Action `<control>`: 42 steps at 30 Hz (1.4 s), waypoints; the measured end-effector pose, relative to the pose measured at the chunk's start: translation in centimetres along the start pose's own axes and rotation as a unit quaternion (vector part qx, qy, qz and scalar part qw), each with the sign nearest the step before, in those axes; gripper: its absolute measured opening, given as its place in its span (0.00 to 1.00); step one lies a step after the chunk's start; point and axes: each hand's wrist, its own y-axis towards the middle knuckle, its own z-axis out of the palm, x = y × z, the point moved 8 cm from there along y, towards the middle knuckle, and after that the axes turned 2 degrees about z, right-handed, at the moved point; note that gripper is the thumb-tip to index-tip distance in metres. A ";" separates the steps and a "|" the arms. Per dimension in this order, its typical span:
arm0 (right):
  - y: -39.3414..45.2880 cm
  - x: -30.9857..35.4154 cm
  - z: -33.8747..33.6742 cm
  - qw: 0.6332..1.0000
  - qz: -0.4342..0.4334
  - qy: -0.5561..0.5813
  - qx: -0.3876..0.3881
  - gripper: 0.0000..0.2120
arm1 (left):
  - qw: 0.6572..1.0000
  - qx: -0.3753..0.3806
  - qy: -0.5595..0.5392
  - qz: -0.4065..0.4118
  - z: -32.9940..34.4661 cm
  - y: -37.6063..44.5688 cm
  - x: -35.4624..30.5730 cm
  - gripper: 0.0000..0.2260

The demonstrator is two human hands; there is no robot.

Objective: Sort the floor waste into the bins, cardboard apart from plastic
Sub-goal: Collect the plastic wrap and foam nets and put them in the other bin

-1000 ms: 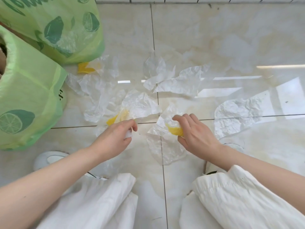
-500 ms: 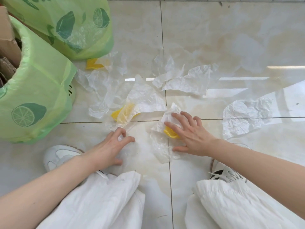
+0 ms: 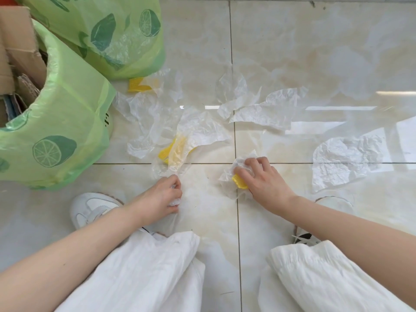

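1. The person crouched over a glossy tiled floor (image 3: pixel 315 52), white trouser legs (image 3: pixel 144 271) and white shoes (image 3: pixel 90 210) at the bottom of the view.
2. The left hand (image 3: pixel 163 197) was closed, fingers curled around a bunch of clear film (image 3: pixel 175 202) just above the floor.
3. That film ran up from the hand to a yellow piece (image 3: pixel 165 153) wrapped inside it, near the tile joint.
4. The right hand (image 3: pixel 262 179) lay palm down with fingers bent, pressing on a crumpled wrapper (image 3: pixel 227 176) with a yellow piece (image 3: pixel 239 183) under its thumb side; whether it gripped or only pressed could not be told.
5. More clear wrappers lay spread on the floor: one (image 3: pixel 265 113) beyond the hands, one (image 3: pixel 344 161) to the right, and several crumpled ones (image 3: pixel 146 113) beside the bins.
6. A third yellow scrap (image 3: pixel 137 85) lay at the foot of the far bin.
7. Two bins lined with green lime-print bags stood at upper left, touching each other.
8. The near bin (image 3: pixel 60 131) held cardboard (image 3: pixel 18 52) standing upright above its rim.
9. The far bin (image 3: pixel 117 34) showed only its bag; its contents could not be seen.
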 end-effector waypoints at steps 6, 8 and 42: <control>-0.5 -0.1 -0.4 1.000 0.006 0.011 -0.022 0.32 | 0.993 0.041 0.101 0.041 -0.1 -0.1 -1.2 0.19; -0.6 0.0 -0.2 1.000 0.007 0.010 -0.024 0.33 | 0.996 0.053 0.068 0.027 0.0 -0.5 -0.9 0.14; 8.5 -6.0 -13.0 0.976 0.084 0.175 -0.100 0.32 | 0.950 -0.200 -0.095 -0.219 -15.1 6.5 2.9 0.16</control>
